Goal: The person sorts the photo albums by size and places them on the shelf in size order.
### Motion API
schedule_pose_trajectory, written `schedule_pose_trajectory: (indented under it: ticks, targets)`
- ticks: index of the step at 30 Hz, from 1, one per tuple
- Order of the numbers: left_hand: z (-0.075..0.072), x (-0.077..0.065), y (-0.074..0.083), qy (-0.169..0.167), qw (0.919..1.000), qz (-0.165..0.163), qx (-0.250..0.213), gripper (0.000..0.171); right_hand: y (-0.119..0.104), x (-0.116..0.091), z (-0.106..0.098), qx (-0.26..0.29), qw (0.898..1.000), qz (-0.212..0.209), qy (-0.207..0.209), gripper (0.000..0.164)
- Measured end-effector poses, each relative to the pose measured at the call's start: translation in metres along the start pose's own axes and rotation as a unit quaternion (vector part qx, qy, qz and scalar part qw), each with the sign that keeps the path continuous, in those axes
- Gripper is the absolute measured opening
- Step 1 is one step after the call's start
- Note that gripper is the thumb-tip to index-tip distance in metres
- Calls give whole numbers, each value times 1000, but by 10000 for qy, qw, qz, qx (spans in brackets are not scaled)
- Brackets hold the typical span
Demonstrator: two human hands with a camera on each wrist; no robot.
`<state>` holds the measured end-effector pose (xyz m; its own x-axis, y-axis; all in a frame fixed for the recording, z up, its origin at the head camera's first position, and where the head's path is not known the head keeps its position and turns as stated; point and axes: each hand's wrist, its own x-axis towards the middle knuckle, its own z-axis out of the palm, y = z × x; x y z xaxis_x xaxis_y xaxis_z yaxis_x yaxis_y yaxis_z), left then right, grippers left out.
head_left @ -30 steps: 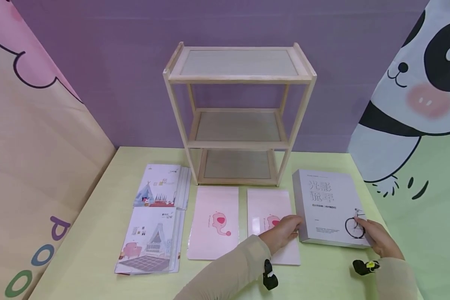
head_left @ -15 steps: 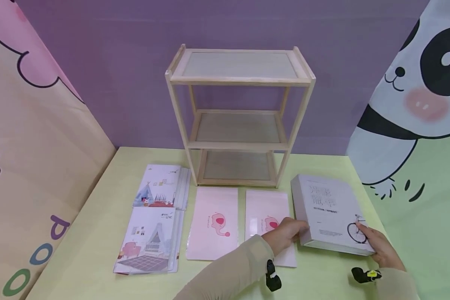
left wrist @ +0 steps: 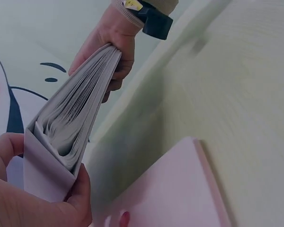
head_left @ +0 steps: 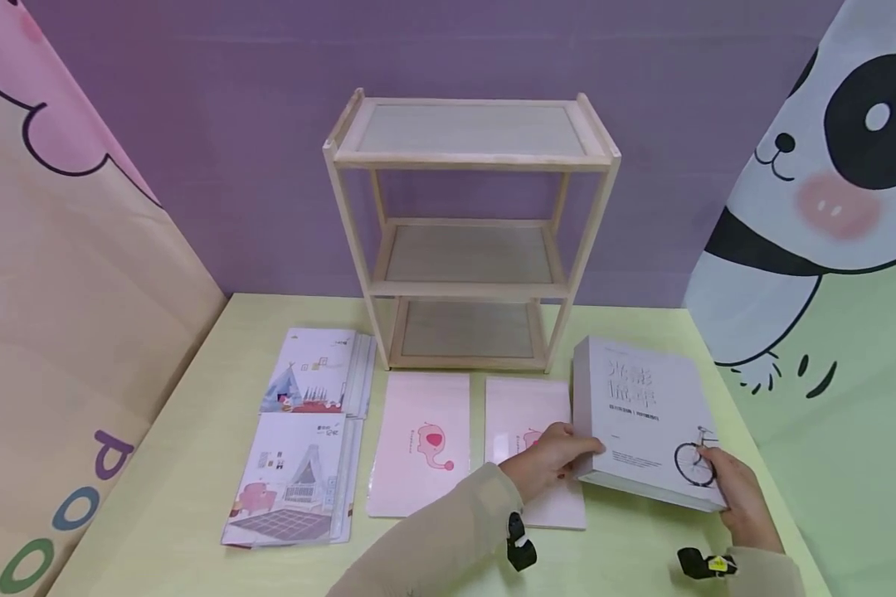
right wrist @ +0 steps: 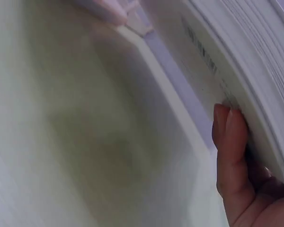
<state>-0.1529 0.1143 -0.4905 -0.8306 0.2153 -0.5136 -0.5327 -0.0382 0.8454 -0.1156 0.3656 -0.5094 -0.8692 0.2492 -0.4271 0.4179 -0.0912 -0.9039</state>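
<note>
Thick, rectangular book (head_left: 645, 419) of layered paper between bare hands (head_left: 548, 460).

The head view looks forward and down over the counter (head_left: 187, 464), the rack (head_left: 466, 159) at twelve o'clock, the book (head_left: 638, 406) at four; the left wrist view, close in, faces the book's page edges (left wrist: 80, 104), the right hand (head_left: 742, 497) at eleven; the right wrist view, closest, catches the barcoded cover (right wrist: 201, 64) at two; all three share the book and that hand

White book (head_left: 635, 406) with black bicycle print (head_left: 691, 466), pink elephant-printed booklets (head_left: 421, 414), purple backdrop (head_left: 216, 141), pale yellow-green tabletop (head_left: 172, 473)
</note>
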Motion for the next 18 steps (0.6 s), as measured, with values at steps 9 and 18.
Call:
schedule_pose_trajectory:
  ticks: [9,18]
  targets:
    - [-16,-17,12,-218,9995,135,183,32,-10,-20,14,138,9995,-187,235,34]
    - [-24,-35,11,-497,9982,315,-104,34,-7,-42,16,606,9966,-555,-56,37]
